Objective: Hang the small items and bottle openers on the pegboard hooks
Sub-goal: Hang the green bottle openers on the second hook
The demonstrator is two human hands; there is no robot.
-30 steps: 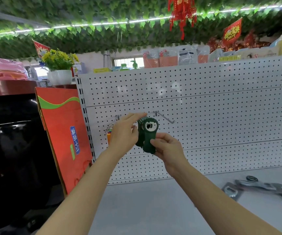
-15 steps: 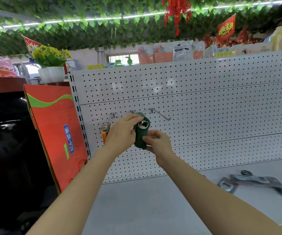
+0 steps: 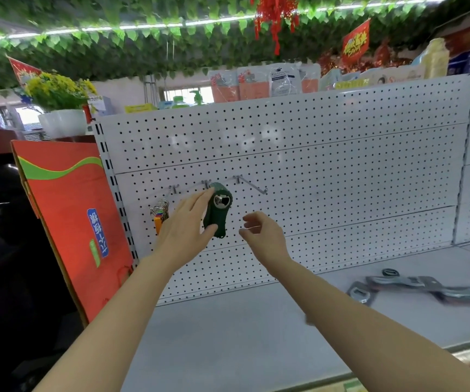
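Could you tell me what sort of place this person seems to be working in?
Most likely a small shop: a white pegboard display wall with hooks, packaged goods along its top, and red promotional signs under leafy ceiling decoration.

Bright, even light from the ceiling strip light (image 3: 148,25); wide-angle bending and motion blur toward the edges.

Blue label (image 3: 98,232) on the red board (image 3: 66,210), its characters too blurred.

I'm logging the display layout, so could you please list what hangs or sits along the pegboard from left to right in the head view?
Key rings → left hand → green bottle opener → right hand → empty hook → metal bottle openers.
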